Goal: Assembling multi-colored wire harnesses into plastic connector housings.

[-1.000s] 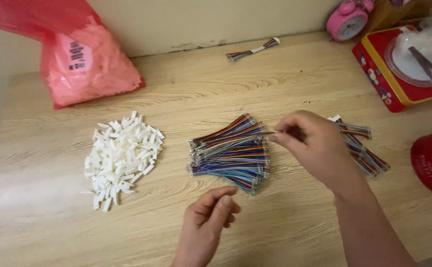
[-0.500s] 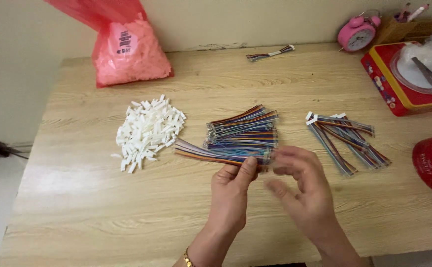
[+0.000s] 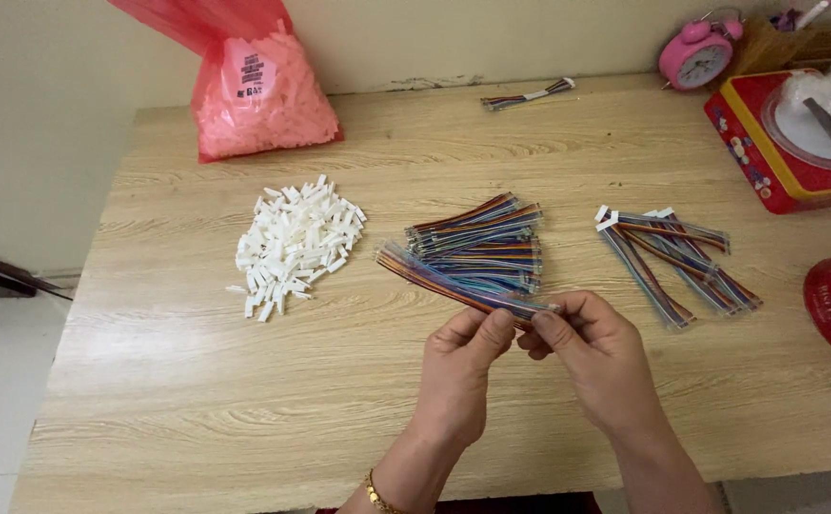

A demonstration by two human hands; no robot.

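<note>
Both hands pinch one flat rainbow-coloured ribbon cable (image 3: pixel 458 286) above the wooden desk (image 3: pixel 197 381).

The left hand (image 3: pixel 461 366) and right hand (image 3: pixel 598 354) grip its near end between fingertips. Behind lies a pile of matching cables (image 3: pixel 482 243); left, a heap of white plastic connectors (image 3: pixel 292 243); far left, a red plastic bag (image 3: pixel 254 95) bearing a white rectangular label.

The single head camera is looking steeply down from close above the wooden table (image 3: pixel 197 400), facing the far wall, with both forearms entering at the lower centre of the frame.
</note>
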